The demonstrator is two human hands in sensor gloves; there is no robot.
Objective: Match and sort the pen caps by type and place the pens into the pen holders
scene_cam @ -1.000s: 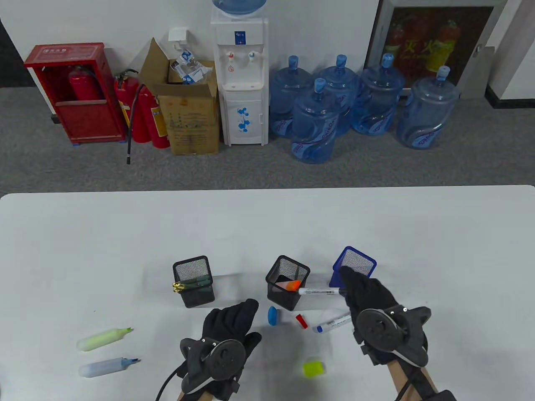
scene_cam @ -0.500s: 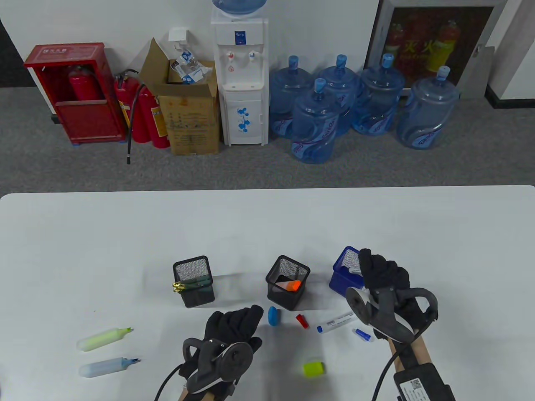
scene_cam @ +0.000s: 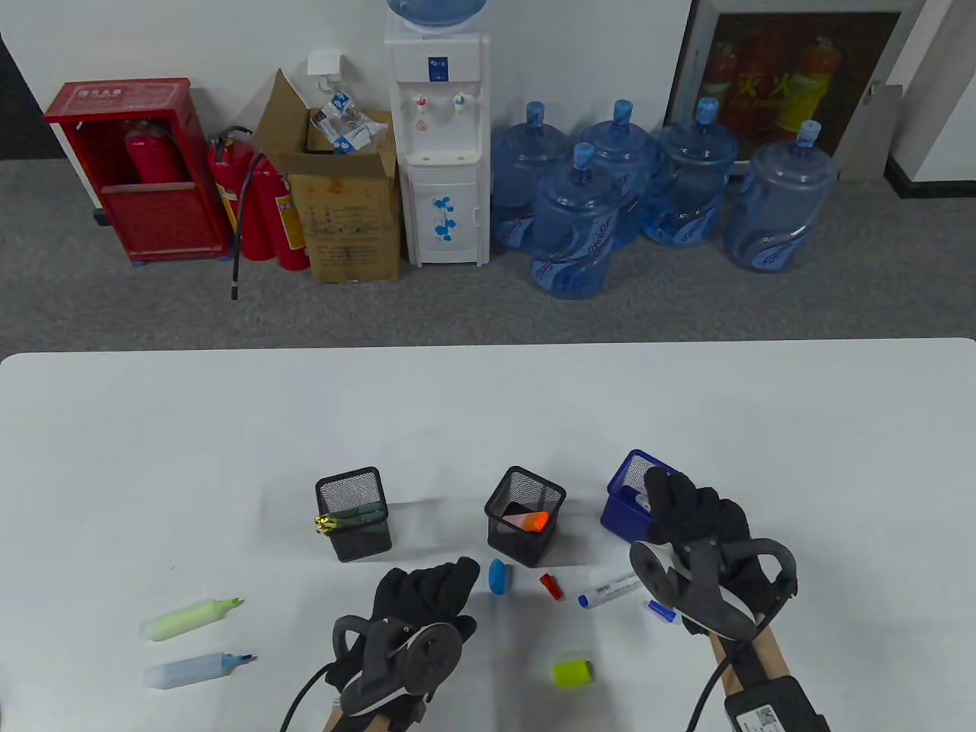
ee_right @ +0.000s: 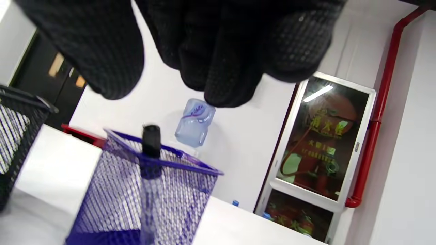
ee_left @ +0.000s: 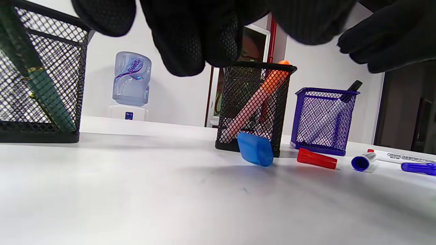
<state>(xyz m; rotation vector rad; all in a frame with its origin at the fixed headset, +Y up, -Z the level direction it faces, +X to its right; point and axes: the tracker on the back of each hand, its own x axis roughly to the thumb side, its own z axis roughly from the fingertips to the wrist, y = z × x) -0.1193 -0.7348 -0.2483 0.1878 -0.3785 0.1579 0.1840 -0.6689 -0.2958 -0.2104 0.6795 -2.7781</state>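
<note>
the right hand (scene_cam: pixel 690 518) covers the near part of the blue holder (scene_cam: pixel 629 488) in the table view. the left black holder (ee_left: pixel 37 78) is cut off at the left wrist view's edge, and its green pens' ends cannot be seen.

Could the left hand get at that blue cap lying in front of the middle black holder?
Probably yes. The left hand lies close beside the blue cap, with only bare table between them, and it holds nothing. The black holder stands behind the cap, not in the way.

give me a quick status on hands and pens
Both hands empty: left hand low by blue cap, right hand above blue holder. Black-capped marker in it. Nothing in the way.
</note>
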